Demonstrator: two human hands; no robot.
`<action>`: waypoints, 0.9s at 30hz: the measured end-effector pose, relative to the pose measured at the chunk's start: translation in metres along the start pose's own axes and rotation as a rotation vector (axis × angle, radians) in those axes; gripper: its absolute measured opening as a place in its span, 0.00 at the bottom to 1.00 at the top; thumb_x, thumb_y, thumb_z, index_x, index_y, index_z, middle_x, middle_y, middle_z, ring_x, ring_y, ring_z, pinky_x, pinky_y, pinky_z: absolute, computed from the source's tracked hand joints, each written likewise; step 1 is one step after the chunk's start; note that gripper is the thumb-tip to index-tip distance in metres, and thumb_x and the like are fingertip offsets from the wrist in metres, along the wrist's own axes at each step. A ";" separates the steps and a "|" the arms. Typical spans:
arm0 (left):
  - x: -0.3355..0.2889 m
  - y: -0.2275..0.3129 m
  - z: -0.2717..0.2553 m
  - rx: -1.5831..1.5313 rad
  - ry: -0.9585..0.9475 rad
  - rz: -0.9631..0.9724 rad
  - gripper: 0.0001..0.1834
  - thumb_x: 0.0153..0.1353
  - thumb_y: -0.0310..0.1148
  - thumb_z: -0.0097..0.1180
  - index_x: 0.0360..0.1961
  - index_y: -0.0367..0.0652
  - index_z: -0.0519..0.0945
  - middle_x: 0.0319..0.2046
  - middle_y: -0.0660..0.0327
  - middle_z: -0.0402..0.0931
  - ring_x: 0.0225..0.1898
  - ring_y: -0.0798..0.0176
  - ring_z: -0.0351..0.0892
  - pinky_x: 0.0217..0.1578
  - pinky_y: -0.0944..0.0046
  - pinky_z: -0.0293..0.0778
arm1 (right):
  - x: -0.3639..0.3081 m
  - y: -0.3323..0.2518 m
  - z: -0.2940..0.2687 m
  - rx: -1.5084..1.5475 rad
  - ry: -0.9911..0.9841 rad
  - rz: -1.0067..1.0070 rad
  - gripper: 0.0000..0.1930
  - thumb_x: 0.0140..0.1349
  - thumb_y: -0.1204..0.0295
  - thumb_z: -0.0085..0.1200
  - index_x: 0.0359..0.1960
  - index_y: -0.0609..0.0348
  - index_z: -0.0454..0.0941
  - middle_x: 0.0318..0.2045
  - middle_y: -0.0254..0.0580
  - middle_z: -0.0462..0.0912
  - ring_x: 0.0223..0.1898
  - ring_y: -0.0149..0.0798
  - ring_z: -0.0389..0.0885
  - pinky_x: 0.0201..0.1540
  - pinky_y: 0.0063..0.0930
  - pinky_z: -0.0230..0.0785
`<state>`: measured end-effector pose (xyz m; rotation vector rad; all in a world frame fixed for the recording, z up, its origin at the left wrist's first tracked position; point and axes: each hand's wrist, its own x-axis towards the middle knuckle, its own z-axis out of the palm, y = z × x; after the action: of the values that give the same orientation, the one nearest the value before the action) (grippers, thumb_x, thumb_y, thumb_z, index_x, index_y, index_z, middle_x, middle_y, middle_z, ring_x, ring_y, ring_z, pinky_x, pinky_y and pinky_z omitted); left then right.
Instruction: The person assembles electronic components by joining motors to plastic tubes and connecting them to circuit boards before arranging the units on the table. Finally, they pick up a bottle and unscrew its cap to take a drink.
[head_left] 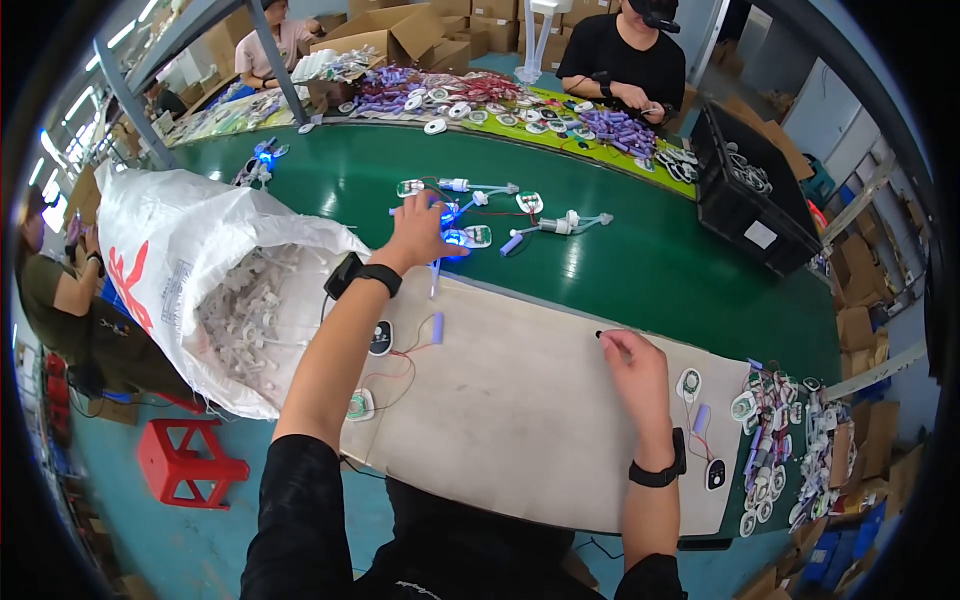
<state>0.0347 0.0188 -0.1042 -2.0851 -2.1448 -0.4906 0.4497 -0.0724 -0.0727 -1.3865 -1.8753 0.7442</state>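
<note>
My left hand reaches over the far green belt, its thumb and fingers closed about a wired assembly glowing blue. Part of that piece is hidden beneath the hand. Above the pale work mat, my right hand pinches a small black piece, too small to name. Left on the mat are a purple cylindrical battery, a black-faced oval part and a green circuit board, with thin wires running among them. Near my right wrist lie a white oval part, another purple battery and a black-faced oval part.
A big white sack of clear plastic parts stands open at left, by a red stool. Wired assemblies pile at right. Beyond the belt are heaped parts, a black crate and a co-worker in black.
</note>
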 end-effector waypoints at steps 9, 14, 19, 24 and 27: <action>0.033 0.016 0.012 0.148 -0.230 0.098 0.28 0.42 0.56 0.70 0.42 0.51 0.89 0.47 0.56 0.83 0.61 0.47 0.70 0.57 0.36 0.64 | -0.006 0.019 -0.099 -0.098 0.230 0.154 0.13 0.68 0.70 0.61 0.50 0.62 0.83 0.39 0.38 0.88 0.40 0.30 0.84 0.46 0.26 0.75; 0.047 0.040 0.027 -0.024 -0.034 0.153 0.24 0.47 0.50 0.70 0.43 0.49 0.85 0.52 0.59 0.81 0.62 0.51 0.71 0.61 0.41 0.59 | -0.059 0.053 -0.183 -0.307 0.072 0.306 0.16 0.65 0.73 0.62 0.54 0.63 0.81 0.45 0.43 0.86 0.45 0.34 0.84 0.48 0.29 0.76; 0.036 0.115 0.030 -0.252 -0.049 0.135 0.26 0.50 0.49 0.70 0.46 0.44 0.82 0.50 0.57 0.81 0.51 0.51 0.81 0.59 0.47 0.63 | -0.107 0.052 -0.186 -0.475 0.000 0.487 0.23 0.61 0.67 0.66 0.57 0.59 0.79 0.49 0.48 0.84 0.48 0.42 0.84 0.51 0.33 0.76; 0.028 0.185 0.033 -0.370 -0.037 0.210 0.24 0.50 0.47 0.69 0.43 0.40 0.84 0.47 0.54 0.82 0.46 0.50 0.83 0.55 0.49 0.68 | -0.165 0.061 -0.196 -0.615 -0.047 0.470 0.30 0.56 0.66 0.68 0.61 0.59 0.75 0.53 0.54 0.81 0.54 0.52 0.80 0.57 0.40 0.73; 0.024 0.212 0.051 -0.366 -0.039 0.287 0.22 0.51 0.44 0.68 0.42 0.40 0.84 0.46 0.55 0.81 0.50 0.49 0.81 0.54 0.49 0.66 | -0.176 0.061 -0.185 -0.635 -0.074 0.492 0.31 0.55 0.67 0.68 0.61 0.62 0.74 0.56 0.55 0.79 0.58 0.56 0.77 0.61 0.42 0.69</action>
<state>0.2508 0.0577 -0.1126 -2.5576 -1.8357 -0.8644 0.6671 -0.2163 -0.0403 -2.3007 -1.9313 0.4278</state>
